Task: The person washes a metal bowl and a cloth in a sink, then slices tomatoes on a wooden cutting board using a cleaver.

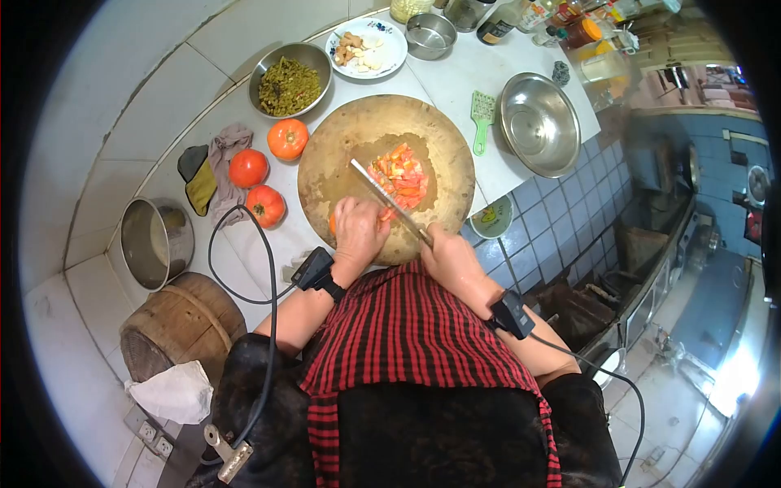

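On the round wooden board (pixel 333 138) lies a heap of chopped tomato (pixel 404 175). My right hand (pixel 449 256) is wrapped round the handle of a knife (pixel 381 189), whose blade points up and to the left along the heap's left side. Left of the blade, my left hand (pixel 360 229) has its fingers curled on a piece of tomato (pixel 386 214), close to the blade. A bit of red shows at this hand's left edge too. Three whole tomatoes (pixel 249 168) sit beside the board at the left.
A bowl of chopped greens (pixel 290 88) and a plate of ginger and garlic (pixel 393 62) stand behind the board. At the right are a green grater (pixel 482 122) and a metal bowl (pixel 540 125). A metal pot (pixel 157 244) and wooden bucket (pixel 183 325) are at the left.
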Demonstrator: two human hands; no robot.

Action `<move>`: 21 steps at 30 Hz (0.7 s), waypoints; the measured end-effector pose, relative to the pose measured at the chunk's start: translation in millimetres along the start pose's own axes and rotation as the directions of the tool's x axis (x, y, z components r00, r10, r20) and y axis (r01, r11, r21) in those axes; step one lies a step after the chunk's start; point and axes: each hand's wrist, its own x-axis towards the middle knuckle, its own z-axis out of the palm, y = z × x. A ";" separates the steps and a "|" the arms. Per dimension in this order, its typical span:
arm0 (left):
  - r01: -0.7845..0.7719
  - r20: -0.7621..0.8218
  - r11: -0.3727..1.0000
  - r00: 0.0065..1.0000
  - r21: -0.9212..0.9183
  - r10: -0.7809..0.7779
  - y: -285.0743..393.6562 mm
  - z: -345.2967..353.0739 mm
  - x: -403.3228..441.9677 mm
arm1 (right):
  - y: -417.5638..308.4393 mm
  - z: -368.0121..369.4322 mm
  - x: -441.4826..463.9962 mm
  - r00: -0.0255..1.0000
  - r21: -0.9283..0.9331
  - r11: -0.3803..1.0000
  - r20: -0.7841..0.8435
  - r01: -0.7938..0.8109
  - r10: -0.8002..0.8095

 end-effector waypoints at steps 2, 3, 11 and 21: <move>0.020 0.029 1.000 0.999 0.016 -0.021 -1.3 2.5 -1.3 | -2.7 7.0 -3.3 0.998 -0.055 0.998 0.060 -0.015 0.018; 0.022 0.027 1.000 0.999 0.017 -0.023 -1.7 4.0 -1.4 | 5.0 19.0 -0.4 0.998 -0.055 0.998 0.061 -0.013 0.017; 0.062 0.212 0.995 0.976 -0.079 -0.045 -2.7 -24.3 4.4 | 22.8 24.1 11.8 0.999 0.037 0.999 -0.032 0.013 -0.012; -0.049 0.303 0.997 0.951 -0.068 0.067 -15.8 -43.1 -8.9 | 29.6 37.4 -3.0 0.998 0.148 0.987 -0.011 0.063 -0.062</move>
